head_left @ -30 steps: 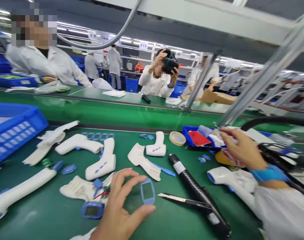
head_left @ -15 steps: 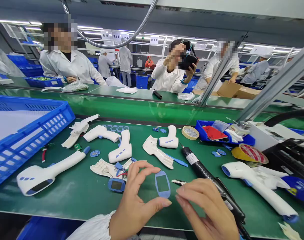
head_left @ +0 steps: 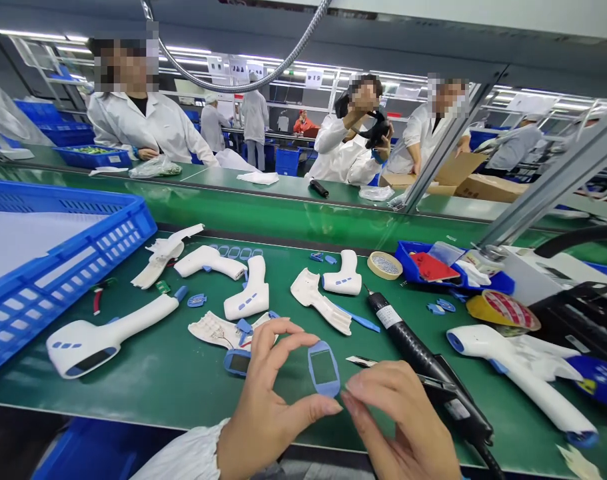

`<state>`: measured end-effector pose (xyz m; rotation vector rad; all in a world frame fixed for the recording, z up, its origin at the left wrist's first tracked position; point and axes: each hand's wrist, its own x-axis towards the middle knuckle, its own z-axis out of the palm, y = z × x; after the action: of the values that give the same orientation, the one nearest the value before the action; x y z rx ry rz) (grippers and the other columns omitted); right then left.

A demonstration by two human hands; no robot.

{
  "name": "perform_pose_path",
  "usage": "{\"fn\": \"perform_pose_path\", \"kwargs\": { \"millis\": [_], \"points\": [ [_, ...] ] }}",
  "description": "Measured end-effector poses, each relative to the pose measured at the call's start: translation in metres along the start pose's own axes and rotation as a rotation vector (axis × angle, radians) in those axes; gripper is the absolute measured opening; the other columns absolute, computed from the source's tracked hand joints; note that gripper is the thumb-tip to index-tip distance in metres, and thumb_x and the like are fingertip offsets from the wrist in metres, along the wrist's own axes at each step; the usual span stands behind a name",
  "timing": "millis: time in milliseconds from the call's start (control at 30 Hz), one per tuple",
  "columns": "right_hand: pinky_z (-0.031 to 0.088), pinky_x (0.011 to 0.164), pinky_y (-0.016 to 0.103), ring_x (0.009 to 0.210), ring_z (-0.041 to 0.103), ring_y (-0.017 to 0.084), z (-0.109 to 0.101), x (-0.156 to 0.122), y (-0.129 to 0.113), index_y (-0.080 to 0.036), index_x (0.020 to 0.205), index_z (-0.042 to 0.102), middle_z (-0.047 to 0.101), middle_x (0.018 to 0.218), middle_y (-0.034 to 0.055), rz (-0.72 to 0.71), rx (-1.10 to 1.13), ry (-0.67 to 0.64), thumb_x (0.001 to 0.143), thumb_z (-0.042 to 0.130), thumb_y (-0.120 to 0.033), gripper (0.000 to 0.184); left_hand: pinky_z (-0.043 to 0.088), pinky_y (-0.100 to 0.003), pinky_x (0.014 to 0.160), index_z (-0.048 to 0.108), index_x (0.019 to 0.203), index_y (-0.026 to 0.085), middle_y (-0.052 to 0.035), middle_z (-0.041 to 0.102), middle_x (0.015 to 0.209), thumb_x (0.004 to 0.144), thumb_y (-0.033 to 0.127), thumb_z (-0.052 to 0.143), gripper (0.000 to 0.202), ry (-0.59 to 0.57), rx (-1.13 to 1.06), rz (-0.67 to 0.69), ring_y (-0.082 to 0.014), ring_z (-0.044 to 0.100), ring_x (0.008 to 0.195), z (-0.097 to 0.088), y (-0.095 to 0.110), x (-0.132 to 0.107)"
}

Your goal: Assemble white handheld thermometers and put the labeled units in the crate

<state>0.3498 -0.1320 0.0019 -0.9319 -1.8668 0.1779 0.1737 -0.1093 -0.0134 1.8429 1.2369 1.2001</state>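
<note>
A blue display frame with a see-through window stands upright between the thumb and index finger of my left hand. My right hand is beside the frame's lower right edge, thumb and index finger pinched together. Whether anything is between those fingertips cannot be made out. Behind my right hand the blade of a craft knife shows, its handle partly covered. An opened white casing lies behind my left hand, with a blue-framed display partly hidden by my fingers.
White thermometer-like housings and casing halves lie across the green bench. A black electric screwdriver lies right of centre. There is a blue crate at left and a blue parts tray at right. Co-workers stand opposite.
My right hand has moved slightly left, closer to the frame's lower edge. My left hand keeps its hold on the frame. The view has shifted slightly.
</note>
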Motion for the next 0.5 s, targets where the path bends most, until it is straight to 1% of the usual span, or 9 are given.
{"fn": "perform_pose_path", "kwargs": {
  "millis": [67,133,267,367,500],
  "points": [
    [0.047,0.061,0.032,0.067,0.055,0.016,0.0005,-0.0012,0.0015,-0.020,0.093,0.058,0.063,0.076,0.0030,-0.070,-0.038,-0.003,0.071,0.058,0.002,0.031,0.032,-0.047,0.098,0.056,0.103,0.028,-0.0069,0.045,0.110,0.065,0.047,0.071,0.045,0.011,0.021,0.015,-0.0282,0.039,0.113,0.0004,-0.0001,-0.0005],
    [0.047,0.060,0.032,0.066,0.055,0.016,0.0011,-0.0001,0.0028,-0.020,0.093,0.059,0.064,0.075,0.0034,-0.110,-0.093,-0.010,0.071,0.057,0.001,0.030,0.032,-0.047,0.098,0.056,0.103,0.027,-0.0074,0.046,0.110,0.066,0.048,0.070,0.045,0.003,0.024,0.013,-0.0282,0.039,0.113,0.0006,0.0001,-0.0012],
    [0.048,0.058,0.031,0.061,0.056,0.015,0.0011,0.0049,0.0032,-0.023,0.087,0.061,0.067,0.071,0.0020,-0.187,-0.215,-0.025,0.074,0.055,-0.004,0.023,0.031,-0.048,0.099,0.055,0.103,0.028,-0.0074,0.044,0.112,0.067,0.049,0.069,0.044,-0.019,0.008,-0.001,-0.0287,0.038,0.114,-0.0003,0.0017,-0.0014],
    [0.048,0.056,0.030,0.059,0.057,0.014,-0.0013,0.0055,0.0042,-0.022,0.083,0.062,0.068,0.069,0.0014,-0.250,-0.283,-0.031,0.075,0.055,-0.006,0.019,0.030,-0.049,0.099,0.056,0.104,0.028,-0.0071,0.045,0.111,0.067,0.051,0.068,0.045,-0.028,0.004,-0.007,-0.0290,0.039,0.113,-0.0001,0.0030,-0.0008],
    [0.050,0.060,0.031,0.062,0.060,0.016,-0.0061,0.0006,0.0088,-0.023,0.088,0.064,0.070,0.071,0.0009,-0.295,-0.320,-0.085,0.075,0.059,-0.008,0.020,0.031,-0.051,0.099,0.057,0.104,0.026,-0.0080,0.045,0.109,0.065,0.054,0.067,0.049,-0.045,0.004,-0.010,-0.0295,0.041,0.111,0.0048,0.0039,-0.0030]
  ]
}}
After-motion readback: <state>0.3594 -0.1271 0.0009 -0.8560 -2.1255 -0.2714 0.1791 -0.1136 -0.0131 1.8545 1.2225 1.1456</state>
